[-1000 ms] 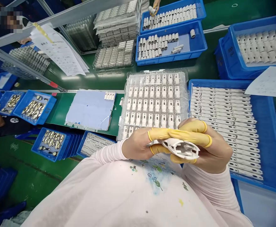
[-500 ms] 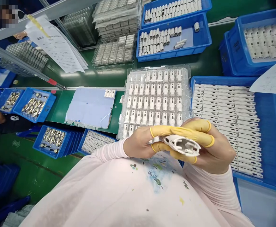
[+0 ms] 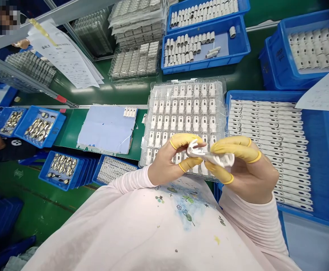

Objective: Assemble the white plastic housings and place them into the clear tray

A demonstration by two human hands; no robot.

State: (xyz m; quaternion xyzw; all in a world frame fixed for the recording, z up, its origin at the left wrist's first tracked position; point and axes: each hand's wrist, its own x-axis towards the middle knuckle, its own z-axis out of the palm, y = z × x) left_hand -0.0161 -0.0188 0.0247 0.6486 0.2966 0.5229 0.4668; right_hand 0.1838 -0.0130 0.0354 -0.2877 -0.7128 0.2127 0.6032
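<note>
Since the left hand and right hand are both working low over the bench, the thing to look at is the small white shell pinched between them, right in the middle of the view. The left hand has its thumb and index closed on one end, and the right hand has its thumb and curled fingers closed on the other. Yellow finger cots cover the fingertips. The shell's a bit blurred and half hidden, so I can't make out its details.

It hangs just over a clear tray of white parts, at 12 o'clock from the hands. At 3 o'clock there's a blue crate of long white strips, and further out at 12, blue bins of white tubes. At 10 o'clock a blue sheet lies on the green tabletop.

My tip for a pinch like this: keep the grip on the shell's edges, go light and even with both hands, and keep it over the tray in case it slips.
</note>
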